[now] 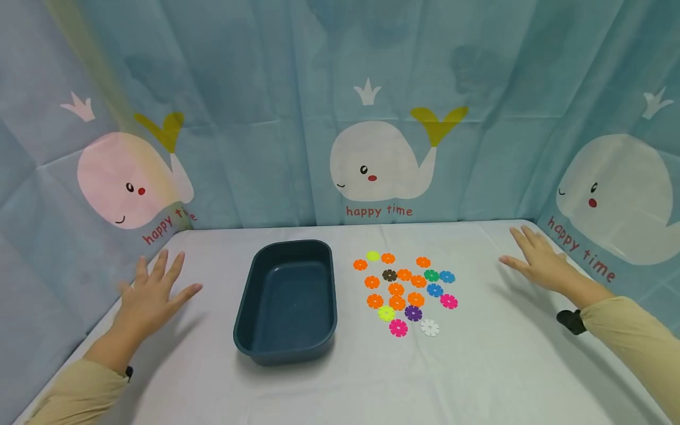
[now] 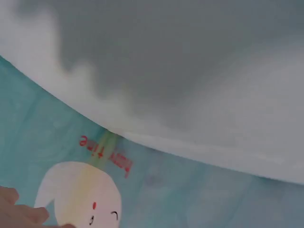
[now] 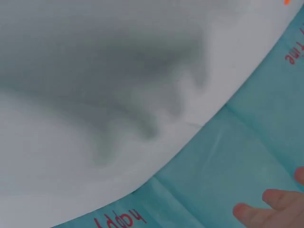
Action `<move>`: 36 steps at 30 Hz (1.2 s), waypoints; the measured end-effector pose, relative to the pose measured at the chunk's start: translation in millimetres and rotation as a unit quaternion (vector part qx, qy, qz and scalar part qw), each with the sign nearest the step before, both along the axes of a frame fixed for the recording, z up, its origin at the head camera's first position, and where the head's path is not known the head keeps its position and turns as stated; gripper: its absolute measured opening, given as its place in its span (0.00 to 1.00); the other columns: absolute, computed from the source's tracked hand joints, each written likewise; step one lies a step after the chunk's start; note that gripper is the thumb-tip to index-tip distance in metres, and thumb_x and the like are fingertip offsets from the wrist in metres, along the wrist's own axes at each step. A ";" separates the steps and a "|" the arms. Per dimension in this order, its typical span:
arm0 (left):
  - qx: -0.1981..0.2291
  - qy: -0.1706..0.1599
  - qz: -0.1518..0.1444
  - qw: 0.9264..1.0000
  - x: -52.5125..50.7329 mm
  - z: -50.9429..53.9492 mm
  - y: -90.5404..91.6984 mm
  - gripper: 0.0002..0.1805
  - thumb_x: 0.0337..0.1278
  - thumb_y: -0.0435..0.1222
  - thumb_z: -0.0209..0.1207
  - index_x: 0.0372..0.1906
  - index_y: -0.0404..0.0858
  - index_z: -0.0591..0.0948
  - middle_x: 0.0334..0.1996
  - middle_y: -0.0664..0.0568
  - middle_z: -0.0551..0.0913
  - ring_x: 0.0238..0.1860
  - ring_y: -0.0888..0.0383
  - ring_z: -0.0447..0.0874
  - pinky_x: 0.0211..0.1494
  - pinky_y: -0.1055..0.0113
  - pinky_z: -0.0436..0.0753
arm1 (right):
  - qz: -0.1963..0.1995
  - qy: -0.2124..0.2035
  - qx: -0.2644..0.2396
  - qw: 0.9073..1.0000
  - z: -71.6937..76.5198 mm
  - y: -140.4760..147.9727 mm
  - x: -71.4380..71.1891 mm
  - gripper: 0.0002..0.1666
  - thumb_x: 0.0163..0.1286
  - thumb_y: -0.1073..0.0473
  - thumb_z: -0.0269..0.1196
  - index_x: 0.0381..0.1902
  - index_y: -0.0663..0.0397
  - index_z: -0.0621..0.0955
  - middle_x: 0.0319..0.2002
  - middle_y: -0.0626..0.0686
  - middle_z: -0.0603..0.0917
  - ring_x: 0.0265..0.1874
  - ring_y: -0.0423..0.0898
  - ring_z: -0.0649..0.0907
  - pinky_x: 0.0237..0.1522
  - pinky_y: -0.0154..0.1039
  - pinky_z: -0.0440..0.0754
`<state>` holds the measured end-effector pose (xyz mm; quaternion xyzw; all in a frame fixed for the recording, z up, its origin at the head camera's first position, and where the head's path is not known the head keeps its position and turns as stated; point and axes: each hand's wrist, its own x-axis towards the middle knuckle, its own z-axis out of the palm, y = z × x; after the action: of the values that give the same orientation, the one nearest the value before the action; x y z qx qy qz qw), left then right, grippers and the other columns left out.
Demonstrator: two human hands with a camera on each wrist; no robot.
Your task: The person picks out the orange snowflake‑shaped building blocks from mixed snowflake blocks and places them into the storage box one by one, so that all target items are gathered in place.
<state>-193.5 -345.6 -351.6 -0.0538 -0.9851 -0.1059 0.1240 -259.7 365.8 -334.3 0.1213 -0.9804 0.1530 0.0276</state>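
Observation:
My left hand [image 1: 149, 298] hovers over the left side of the table with its fingers spread, holding nothing. Above the right side of the table, my right hand [image 1: 544, 262] is held out, fingers extended and nothing in it. Between them stands a dark blue plastic tub [image 1: 289, 301] with nothing inside. To the tub's right, several flat notched plastic discs lie scattered, among them an orange disc [image 1: 396, 289], a purple disc [image 1: 413, 313], a white disc [image 1: 430, 327] and a green disc [image 1: 431, 275]. Fingertips [image 2: 28, 213] show at the left wrist view's corner; fingers [image 3: 275, 209] appear in the right wrist view.
A white cloth [image 1: 372, 383] covers the table. Light blue curtains [image 1: 255, 165] with printed whales hang behind the table and along both sides, close to the hands. Hand shadows fall on the cloth.

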 end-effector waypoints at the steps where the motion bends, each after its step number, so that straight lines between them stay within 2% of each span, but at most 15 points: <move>1: 0.023 -0.008 -0.006 1.000 -0.2 0.9 2.8 0.49 0.67 0.60 0.48 0.77 0.38 0.39 0.74 0.28 0.35 0.69 0.23 0.25 0.54 0.18 0.38 | 0.006 -0.002 -0.010 1.000 1.2 -0.9 -1.4 0.53 0.75 0.39 0.51 0.74 0.72 0.42 0.70 0.80 0.40 0.67 0.79 0.44 0.53 0.83 0.45; 3: 0.085 -0.026 -0.023 0.996 -1.0 3.3 9.3 0.49 0.68 0.57 0.50 0.77 0.36 0.38 0.73 0.28 0.32 0.69 0.23 0.25 0.56 0.19 0.38 | 0.024 -0.007 -0.034 0.999 4.2 -3.3 -4.3 0.53 0.74 0.42 0.53 0.73 0.75 0.42 0.69 0.81 0.41 0.67 0.78 0.44 0.57 0.79 0.47; 5: 0.154 -0.053 -0.038 0.986 -1.5 6.3 16.1 0.50 0.68 0.53 0.51 0.76 0.35 0.34 0.73 0.30 0.27 0.70 0.25 0.23 0.58 0.21 0.38 | 0.043 -0.010 -0.059 0.997 7.3 -5.7 -7.5 0.53 0.73 0.45 0.56 0.73 0.77 0.43 0.69 0.82 0.43 0.68 0.78 0.45 0.60 0.75 0.49; 9: 0.266 -0.103 -0.058 0.957 1.4 14.8 32.0 0.52 0.69 0.49 0.53 0.75 0.38 0.28 0.74 0.35 0.23 0.72 0.28 0.27 0.60 0.24 0.45 | 0.065 -0.027 -0.087 0.994 13.8 -11.9 -12.3 0.52 0.70 0.50 0.62 0.73 0.76 0.46 0.69 0.80 0.48 0.64 0.79 0.57 0.59 0.74 0.58; 11: 0.315 -0.127 -0.066 0.938 3.3 18.2 40.2 0.53 0.69 0.47 0.54 0.75 0.43 0.26 0.74 0.37 0.24 0.72 0.29 0.31 0.61 0.25 0.49 | 0.064 -0.045 -0.092 0.993 16.6 -14.3 -14.8 0.52 0.70 0.51 0.62 0.74 0.73 0.47 0.68 0.79 0.51 0.61 0.79 0.62 0.56 0.73 0.64; 12: 0.342 -0.138 -0.072 0.927 4.1 19.2 44.1 0.53 0.69 0.46 0.55 0.74 0.45 0.24 0.75 0.38 0.24 0.72 0.28 0.33 0.61 0.26 0.50 | 0.064 -0.059 -0.098 0.991 18.0 -15.5 -16.2 0.52 0.70 0.51 0.62 0.74 0.71 0.46 0.68 0.79 0.52 0.60 0.78 0.64 0.54 0.72 0.67; 16: 0.438 -0.174 -0.112 0.875 5.6 17.2 59.2 0.55 0.68 0.37 0.56 0.73 0.50 0.21 0.75 0.39 0.24 0.72 0.29 0.36 0.65 0.30 0.50 | 0.063 -0.114 -0.138 0.982 22.5 -21.0 -23.4 0.48 0.71 0.50 0.60 0.76 0.64 0.48 0.67 0.77 0.59 0.61 0.73 0.68 0.52 0.67 0.73; 18: 0.462 -0.185 -0.131 0.857 6.9 13.7 66.4 0.56 0.67 0.33 0.57 0.73 0.49 0.21 0.75 0.38 0.25 0.72 0.29 0.38 0.66 0.35 0.50 | 0.066 -0.137 -0.168 0.974 23.9 -25.5 -27.6 0.46 0.72 0.51 0.60 0.76 0.63 0.52 0.66 0.76 0.62 0.60 0.71 0.70 0.52 0.65 0.75; 19: 0.469 -0.189 -0.140 0.851 7.7 11.7 69.6 0.56 0.66 0.31 0.57 0.74 0.48 0.21 0.75 0.37 0.26 0.72 0.29 0.38 0.66 0.37 0.51 | 0.065 -0.147 -0.180 0.971 24.0 -27.7 -30.1 0.44 0.71 0.51 0.60 0.75 0.63 0.54 0.65 0.75 0.64 0.59 0.70 0.71 0.52 0.64 0.76; 21: 0.478 -0.196 -0.149 0.843 9.4 7.7 75.2 0.56 0.65 0.29 0.57 0.74 0.47 0.23 0.75 0.37 0.27 0.72 0.29 0.39 0.65 0.42 0.55 | 0.064 -0.168 -0.199 0.963 22.7 -31.4 -36.0 0.43 0.71 0.50 0.60 0.74 0.63 0.57 0.64 0.74 0.66 0.59 0.69 0.72 0.52 0.61 0.78; 24: 0.484 -0.198 -0.159 0.837 12.3 3.5 81.2 0.55 0.65 0.28 0.57 0.76 0.46 0.26 0.76 0.36 0.29 0.72 0.29 0.38 0.64 0.51 0.63 | 0.066 -0.202 -0.224 0.951 18.9 -37.6 -46.9 0.41 0.70 0.50 0.61 0.72 0.64 0.60 0.64 0.74 0.66 0.59 0.66 0.72 0.54 0.58 0.78; 27: 0.490 -0.199 -0.170 0.831 14.1 -0.2 84.3 0.52 0.65 0.27 0.55 0.76 0.44 0.29 0.76 0.36 0.30 0.72 0.30 0.37 0.62 0.66 0.71 | 0.067 -0.244 -0.240 0.937 13.1 -44.2 -56.9 0.41 0.70 0.52 0.62 0.72 0.64 0.61 0.65 0.73 0.66 0.59 0.64 0.73 0.56 0.57 0.76; 31: 0.502 -0.197 -0.178 0.823 15.9 -3.5 87.0 0.49 0.66 0.25 0.53 0.77 0.41 0.31 0.76 0.37 0.34 0.73 0.31 0.35 0.54 0.81 0.71 | 0.084 -0.305 -0.238 0.919 6.1 -55.0 -67.9 0.40 0.70 0.54 0.62 0.73 0.63 0.61 0.63 0.70 0.70 0.57 0.60 0.75 0.58 0.57 0.75; 34: 0.508 -0.197 -0.175 0.820 17.6 -4.4 89.7 0.48 0.67 0.26 0.52 0.77 0.41 0.32 0.76 0.38 0.38 0.73 0.33 0.34 0.55 0.82 0.69 | 0.103 -0.336 -0.222 0.910 1.8 -62.9 -76.9 0.38 0.70 0.56 0.61 0.72 0.62 0.62 0.61 0.67 0.72 0.57 0.56 0.75 0.58 0.56 0.75; 36: 0.510 -0.202 -0.168 0.819 19.7 -5.3 90.8 0.48 0.68 0.27 0.52 0.77 0.41 0.31 0.76 0.38 0.40 0.74 0.34 0.33 0.64 0.72 0.67 | 0.109 -0.348 -0.210 0.907 -1.7 -68.3 -83.7 0.37 0.69 0.56 0.62 0.72 0.60 0.64 0.61 0.65 0.73 0.57 0.56 0.74 0.58 0.55 0.75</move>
<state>-173.8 -254.8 -356.9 -0.1250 -0.7688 -0.6210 -0.0878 -343.5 297.5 -336.1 0.1574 -0.8537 0.3896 -0.3077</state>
